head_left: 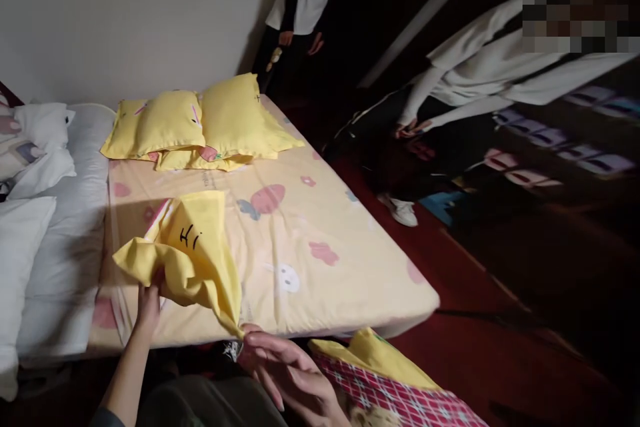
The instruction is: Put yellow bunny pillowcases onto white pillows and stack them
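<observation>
A crumpled yellow cloth (193, 250) with "Hi" written on it lies on the near part of the bed (310, 260). My left hand (149, 303) reaches up from below and grips the cloth's lower left edge. My right hand (287, 367) pinches the cloth's lower right corner at the bed's front edge, its other fingers stretched out. The bed wears a pale yellow sheet printed with pink and blue shapes and a small white rabbit.
Two yellow pillows (200, 123) lie at the bed's far end. A white bed with white pillows (30, 213) adjoins on the left. Two people in white tops (470, 73) stand at the right and back. A red checked fabric (400, 393) sits below the bed.
</observation>
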Available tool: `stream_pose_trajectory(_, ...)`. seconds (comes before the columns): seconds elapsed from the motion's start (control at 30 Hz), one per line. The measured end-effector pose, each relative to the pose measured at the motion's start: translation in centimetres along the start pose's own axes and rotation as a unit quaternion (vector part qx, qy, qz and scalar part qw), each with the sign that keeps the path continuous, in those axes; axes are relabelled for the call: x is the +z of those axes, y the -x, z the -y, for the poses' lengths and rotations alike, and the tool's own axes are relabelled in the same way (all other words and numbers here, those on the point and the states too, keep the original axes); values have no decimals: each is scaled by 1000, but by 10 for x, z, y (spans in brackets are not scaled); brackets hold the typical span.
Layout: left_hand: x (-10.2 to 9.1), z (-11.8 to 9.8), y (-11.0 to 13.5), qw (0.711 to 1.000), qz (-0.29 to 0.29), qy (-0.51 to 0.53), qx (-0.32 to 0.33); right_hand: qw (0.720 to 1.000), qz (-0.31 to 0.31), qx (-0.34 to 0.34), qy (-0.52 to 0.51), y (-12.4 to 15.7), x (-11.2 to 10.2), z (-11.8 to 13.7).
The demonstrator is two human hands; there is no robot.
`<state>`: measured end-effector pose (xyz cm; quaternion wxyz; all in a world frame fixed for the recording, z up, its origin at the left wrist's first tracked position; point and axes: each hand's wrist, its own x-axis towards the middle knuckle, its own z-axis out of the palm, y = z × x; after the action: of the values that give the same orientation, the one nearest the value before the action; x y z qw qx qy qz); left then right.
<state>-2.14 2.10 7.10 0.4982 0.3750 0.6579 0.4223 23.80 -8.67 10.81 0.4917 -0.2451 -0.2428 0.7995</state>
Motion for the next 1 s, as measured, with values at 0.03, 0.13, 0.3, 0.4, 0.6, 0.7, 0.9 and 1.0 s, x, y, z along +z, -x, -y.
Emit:
stream_pose_trajectory(0.03,-14,-5,-4,999,-34,-14,18,1000,-27,-3,5,-11,3,-5)
stream_pose_trajectory(0.13,-57,-18,-18,982,-138,-101,81,994,-85,38,65,-33,3,-25)
stream_pose_trajectory(0.3,-97,-36,-21,975,-122,-140,121,924,-67,181,331,-56,-22,-46)
stream_pose_trajectory(0.4,-89,-54,2,983,-12,-129,127,882,-26,133,452,-79,-28,-22)
stream_pose_trajectory(0.6,-46,-110,48,967,94,-148,184,871,136,-92,464,-141,28,67)
stream_pose_trajectory(0.7,-43,-131,47,958,117,-146,216,885,126,-99,436,-163,62,85)
stream_pose_trajectory(0.9,-36,-164,16,966,123,-110,199,882,27,-165,441,-182,92,82)
stream_pose_trajectory(1.0,-15,-179,7,959,83,-130,237,853,40,-186,486,-186,98,85)
